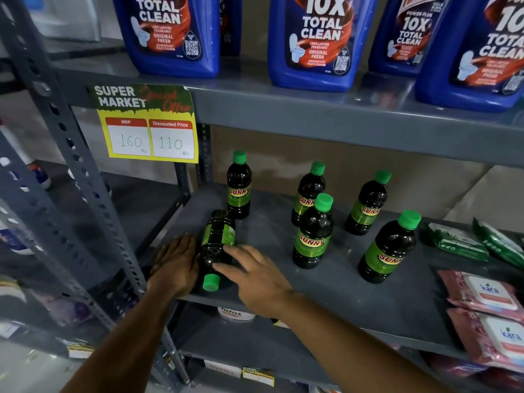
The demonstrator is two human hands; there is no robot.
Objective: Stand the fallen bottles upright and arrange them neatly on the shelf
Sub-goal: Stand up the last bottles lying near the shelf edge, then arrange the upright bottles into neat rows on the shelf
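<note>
One dark bottle with a green cap (217, 245) lies on its side at the front left of the grey shelf (326, 307), cap toward me. My left hand (175, 265) rests flat against its left side, fingers apart. On the bottle's right side lies my right hand (252, 275), fingers spread over the lower body. Neither hand is closed around it. Several matching bottles stand upright: one behind the fallen bottle (239, 185), others at mid shelf (312, 232) and further right (390, 248).
Green wipe packs (456, 242) and pink wipe packs (487, 293) lie at the shelf's right end. Large blue cleaner jugs (312, 43) stand on the shelf above. A yellow price tag (147, 126) hangs at the upper shelf's edge. A perforated steel upright (85, 199) borders the left.
</note>
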